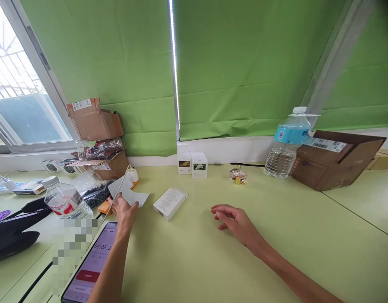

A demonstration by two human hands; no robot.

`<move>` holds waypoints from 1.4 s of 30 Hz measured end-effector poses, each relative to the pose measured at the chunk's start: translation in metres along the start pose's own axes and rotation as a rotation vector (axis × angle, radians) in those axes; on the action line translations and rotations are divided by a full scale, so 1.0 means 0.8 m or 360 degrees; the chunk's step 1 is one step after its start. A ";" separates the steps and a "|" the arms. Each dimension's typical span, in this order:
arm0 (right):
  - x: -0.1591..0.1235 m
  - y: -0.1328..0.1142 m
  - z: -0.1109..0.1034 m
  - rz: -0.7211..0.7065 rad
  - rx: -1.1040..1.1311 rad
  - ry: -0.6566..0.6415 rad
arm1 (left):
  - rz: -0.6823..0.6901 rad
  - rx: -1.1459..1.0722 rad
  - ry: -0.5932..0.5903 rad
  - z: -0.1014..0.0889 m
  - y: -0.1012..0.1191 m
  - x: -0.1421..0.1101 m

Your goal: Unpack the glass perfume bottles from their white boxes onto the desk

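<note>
At the left, my left hand [126, 213] has its fingers and thumb at the lower edge of a folded sheet of white paper [135, 196], gripping it. An orange-and-white power strip [106, 207] and a pale cable lie right beside that hand. A small white box with printed text [170, 203] lies flat on the table between my hands. My right hand [231, 221] is over the table to the right of the box, fingers loosely bent and apart, holding nothing. Behind it stands a round glass perfume bottle [238, 174] with a small gold piece [238, 181] in front.
Several small white boxes with flower pictures [199, 167] stand by the wall. A large water bottle [283, 147] and an open carton [326, 164] are at right. Stacked cartons [97, 122], another bottle [67, 200] and a phone [93, 263] are at left.
</note>
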State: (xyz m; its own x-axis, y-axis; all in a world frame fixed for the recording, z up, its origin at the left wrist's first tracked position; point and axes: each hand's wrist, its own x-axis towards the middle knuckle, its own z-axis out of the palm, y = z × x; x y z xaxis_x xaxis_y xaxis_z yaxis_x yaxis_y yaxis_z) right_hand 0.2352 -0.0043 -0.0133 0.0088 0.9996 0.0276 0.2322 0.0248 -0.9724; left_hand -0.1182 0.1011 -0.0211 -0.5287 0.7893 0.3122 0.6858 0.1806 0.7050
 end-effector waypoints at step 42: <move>0.000 0.009 0.002 -0.0044 -0.0134 -0.0031 | 0.0781 0.0168 -0.0782 0.020 0.069 -0.098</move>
State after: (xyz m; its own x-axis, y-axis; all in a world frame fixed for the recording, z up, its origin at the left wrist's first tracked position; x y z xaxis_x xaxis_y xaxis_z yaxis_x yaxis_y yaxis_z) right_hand 0.2355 -0.0043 -0.0203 -0.0176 0.9986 0.0491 0.3130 0.0521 -0.9483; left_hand -0.0308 0.0591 -0.0168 0.1244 0.9635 0.2370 0.8456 -0.2279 0.4828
